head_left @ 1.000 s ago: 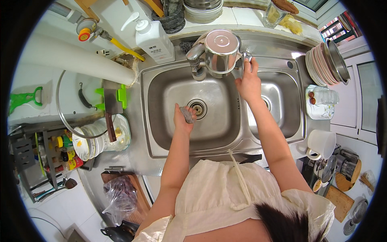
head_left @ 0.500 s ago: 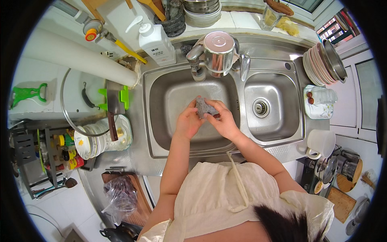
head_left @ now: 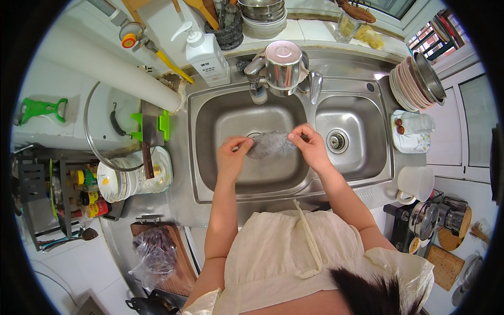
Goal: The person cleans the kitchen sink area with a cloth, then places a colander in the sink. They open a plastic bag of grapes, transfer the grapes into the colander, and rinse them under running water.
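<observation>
A thin grey mesh-like cloth (head_left: 272, 146) is stretched sideways above the large left sink basin (head_left: 215, 123). It looks partly see-through, and I cannot make out its exact kind. My left hand (head_left: 232, 155) pinches its left end between thumb and fingers. At the opposite end, my right hand (head_left: 311, 147) pinches the upper corner the same way. Behind the cloth, the basin's drain is partly covered from sight. Beyond the hands stands the faucet (head_left: 255, 79), with an upturned shiny metal cup (head_left: 282, 73) beside it.
The small right basin (head_left: 362, 115) adjoins the large one. A white pump bottle (head_left: 207, 58) stands at the back left. To the left, a cleaver (head_left: 150, 134) hangs above stacked plates (head_left: 123, 181). Stacked bowls (head_left: 412, 86) and a white mug (head_left: 415, 184) are at the right.
The grey cloth was a crumpled bundle between both hands; now it is spread out. My hands have moved apart, left hand leftward and right hand rightward.
</observation>
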A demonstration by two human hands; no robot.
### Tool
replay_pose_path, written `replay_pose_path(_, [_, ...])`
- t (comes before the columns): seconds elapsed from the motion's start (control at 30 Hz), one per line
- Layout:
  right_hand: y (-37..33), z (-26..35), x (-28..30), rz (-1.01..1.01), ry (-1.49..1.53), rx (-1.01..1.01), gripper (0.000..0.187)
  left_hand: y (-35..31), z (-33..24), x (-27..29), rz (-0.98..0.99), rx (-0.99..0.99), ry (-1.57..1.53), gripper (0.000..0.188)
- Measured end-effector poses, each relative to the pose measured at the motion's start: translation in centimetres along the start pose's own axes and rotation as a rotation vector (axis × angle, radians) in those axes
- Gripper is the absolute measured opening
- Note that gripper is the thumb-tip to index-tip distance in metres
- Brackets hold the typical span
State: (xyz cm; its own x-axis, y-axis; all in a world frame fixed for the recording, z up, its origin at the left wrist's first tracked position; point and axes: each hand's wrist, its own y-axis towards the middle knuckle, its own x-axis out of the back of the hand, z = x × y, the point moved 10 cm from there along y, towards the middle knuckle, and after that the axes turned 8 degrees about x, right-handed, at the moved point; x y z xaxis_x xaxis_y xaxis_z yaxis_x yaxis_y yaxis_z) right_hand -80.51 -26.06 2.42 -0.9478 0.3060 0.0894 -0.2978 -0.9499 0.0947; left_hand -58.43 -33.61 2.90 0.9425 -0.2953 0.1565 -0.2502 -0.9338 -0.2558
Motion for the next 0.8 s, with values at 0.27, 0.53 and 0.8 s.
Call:
replay_pose_path(0.27, [-0.5,2.0,-0.7,0.168,0.322,-0.024,0.008,-1.8,-5.2,1.7,-0.125,-0.149,0.011,0.023])
replay_pose_path(0.53, [-2.9,0.5,-4.8,0.378,0.344,-0.198,0.036,-1.9,-2.4,-0.6,0.011,0.144,-0.313,0.03])
replay_pose_path(0.8, [-5.4,1.7,-8.9,0.383,0.291,-0.075,0.05,-2.4,-2.8,-1.4,-0.015,0.084,-0.074,0.028])
